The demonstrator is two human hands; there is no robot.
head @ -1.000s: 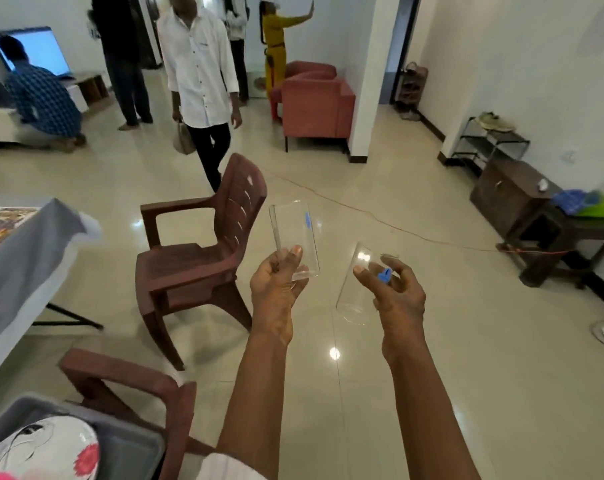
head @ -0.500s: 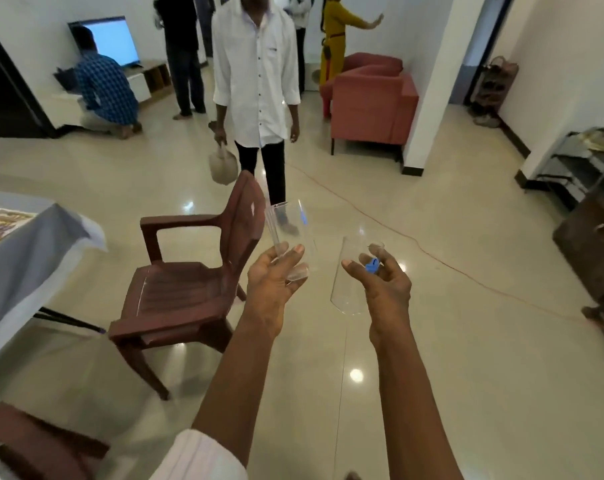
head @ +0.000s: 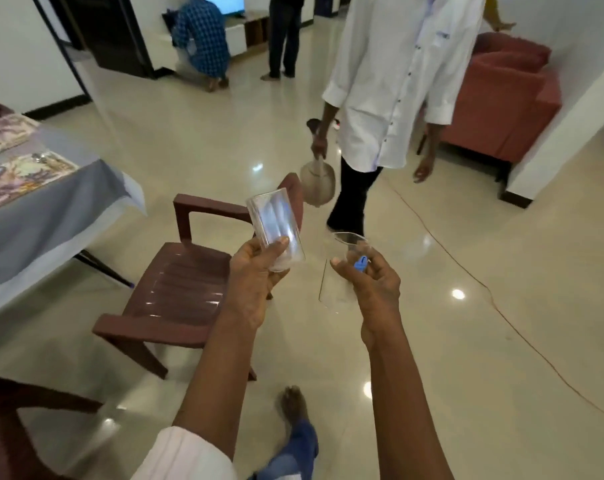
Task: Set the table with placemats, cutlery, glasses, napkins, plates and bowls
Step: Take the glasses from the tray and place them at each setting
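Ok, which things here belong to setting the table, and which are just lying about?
Job: left glass in left hand; right glass in right hand; placemats; table.
Lying about: chair; sofa; TV.

Lower end of clear glass tumbler (head: pixel 274 223) partly hidden by left hand (head: pixel 255 275). Outline of second clear glass (head: pixel 337 292) faint, side covered by right hand (head: pixel 373 285). Left edge cuts off grey-clothed table (head: pixel 51 216) and floral placemats (head: pixel 20 178).
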